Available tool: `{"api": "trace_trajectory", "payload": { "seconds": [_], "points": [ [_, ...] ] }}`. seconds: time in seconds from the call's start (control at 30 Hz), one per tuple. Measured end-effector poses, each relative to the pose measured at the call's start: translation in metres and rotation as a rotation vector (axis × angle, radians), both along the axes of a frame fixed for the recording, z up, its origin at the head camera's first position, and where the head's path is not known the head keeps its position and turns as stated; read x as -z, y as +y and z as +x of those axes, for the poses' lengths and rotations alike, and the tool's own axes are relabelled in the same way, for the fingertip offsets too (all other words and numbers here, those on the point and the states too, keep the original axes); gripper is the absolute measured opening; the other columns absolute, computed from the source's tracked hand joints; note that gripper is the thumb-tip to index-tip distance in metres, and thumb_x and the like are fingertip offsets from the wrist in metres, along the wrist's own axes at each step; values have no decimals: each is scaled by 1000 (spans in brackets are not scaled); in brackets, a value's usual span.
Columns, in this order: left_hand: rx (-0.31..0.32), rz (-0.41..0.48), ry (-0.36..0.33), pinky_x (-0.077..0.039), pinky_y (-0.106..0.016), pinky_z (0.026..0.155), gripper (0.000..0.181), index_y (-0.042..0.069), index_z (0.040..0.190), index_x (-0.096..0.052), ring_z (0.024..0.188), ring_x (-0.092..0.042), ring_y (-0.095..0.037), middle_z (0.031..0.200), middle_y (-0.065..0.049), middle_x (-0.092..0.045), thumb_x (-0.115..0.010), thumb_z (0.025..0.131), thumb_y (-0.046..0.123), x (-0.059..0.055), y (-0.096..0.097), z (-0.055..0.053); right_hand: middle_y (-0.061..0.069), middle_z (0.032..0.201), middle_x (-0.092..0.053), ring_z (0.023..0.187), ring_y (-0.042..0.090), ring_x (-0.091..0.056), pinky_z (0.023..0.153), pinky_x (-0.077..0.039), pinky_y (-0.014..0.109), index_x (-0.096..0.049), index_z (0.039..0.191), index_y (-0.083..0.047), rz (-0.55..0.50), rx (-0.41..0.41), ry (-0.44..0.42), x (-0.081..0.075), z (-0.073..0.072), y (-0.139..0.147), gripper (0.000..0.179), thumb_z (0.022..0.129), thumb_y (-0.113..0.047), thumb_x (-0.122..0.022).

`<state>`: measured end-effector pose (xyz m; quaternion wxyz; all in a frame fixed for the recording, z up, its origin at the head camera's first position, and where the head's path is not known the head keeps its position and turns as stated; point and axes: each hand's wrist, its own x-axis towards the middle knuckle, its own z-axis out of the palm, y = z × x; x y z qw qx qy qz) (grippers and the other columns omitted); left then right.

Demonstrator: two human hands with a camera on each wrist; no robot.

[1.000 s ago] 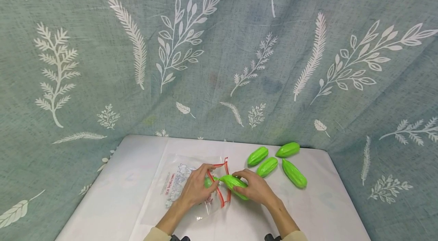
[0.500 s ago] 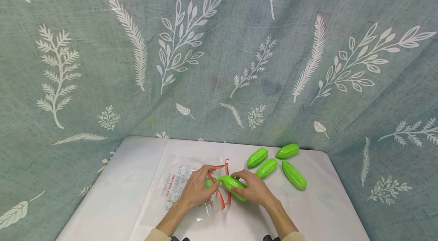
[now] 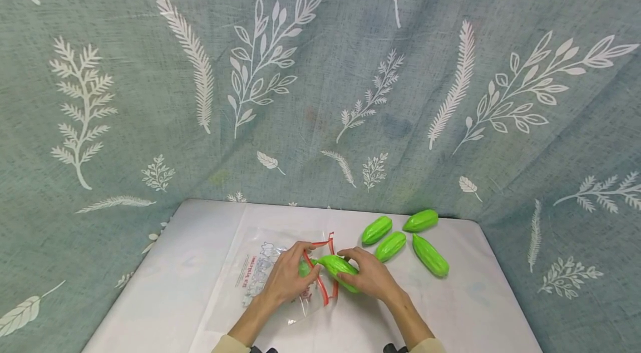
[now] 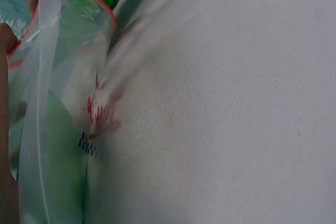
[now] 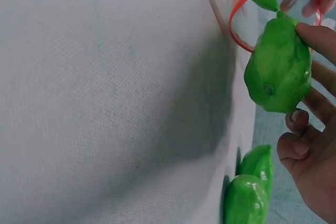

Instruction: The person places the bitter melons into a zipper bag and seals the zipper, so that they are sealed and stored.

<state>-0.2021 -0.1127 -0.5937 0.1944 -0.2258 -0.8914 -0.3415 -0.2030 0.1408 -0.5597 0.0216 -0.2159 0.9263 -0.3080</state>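
A clear zip bag (image 3: pixel 252 278) with a red zip edge and printed pictures lies on the table, its mouth facing right. My left hand (image 3: pixel 287 274) holds the red edge between thumb and fingers, spreading the mouth apart. Inside the bag is one green gourd (image 4: pixel 63 156), seen through the plastic. My right hand (image 3: pixel 373 272) grips another bright green, ribbed gourd (image 3: pixel 336 269) by thumb and fingertips. Its pointed tip sits at the bag's mouth, right by the tip of the bagged gourd. In the right wrist view the held gourd's blunt end (image 5: pixel 273 72) faces the camera.
Several more green gourds lie at the back right of the white table (image 3: pixel 450 308); one long gourd (image 3: pixel 430 255) is rightmost. A leaf-patterned curtain (image 3: pixel 320 91) stands behind the table and along both sides.
My right hand has eased the gourd slightly left, its tip now at the bag's red edge. My left hand keeps its hold on the bag, and the other gourds stay put.
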Motion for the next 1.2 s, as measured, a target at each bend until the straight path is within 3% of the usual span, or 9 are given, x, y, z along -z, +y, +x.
{"api": "trace_trajectory", "payload": {
  "seconds": [0.17,0.4,0.87,1.2],
  "points": [
    [-7,2,32,-53,-41,88,53,25,130,-58,100,-63,-12,113,-1,-68,-80,83,33,1,-1,-1,-5,116,-67,111,24,-64,90,-52,46,-66,129,-21,4,24,-4,2,0,1,50,87,-46,-74],
    [2,-2,36,-53,-42,89,52,24,130,-58,101,-63,-12,113,-1,-68,-78,84,36,1,-2,-1,-8,115,-66,110,24,-64,89,-52,45,-67,125,-24,-15,-3,-8,2,0,2,45,87,-47,-74],
    [7,10,47,-53,-41,88,51,21,128,-60,101,-63,-12,114,-1,-68,-79,83,33,1,-2,-2,-4,111,-65,100,19,-64,79,-53,43,-60,134,-36,20,0,27,4,2,6,48,89,-51,-71],
    [1,-3,53,-53,-40,87,50,22,129,-59,101,-63,-12,115,0,-68,-78,84,36,1,-2,-2,-3,112,-65,101,20,-65,78,-53,43,-61,134,-33,16,2,22,3,2,7,52,88,-55,-70]
  ]
}}
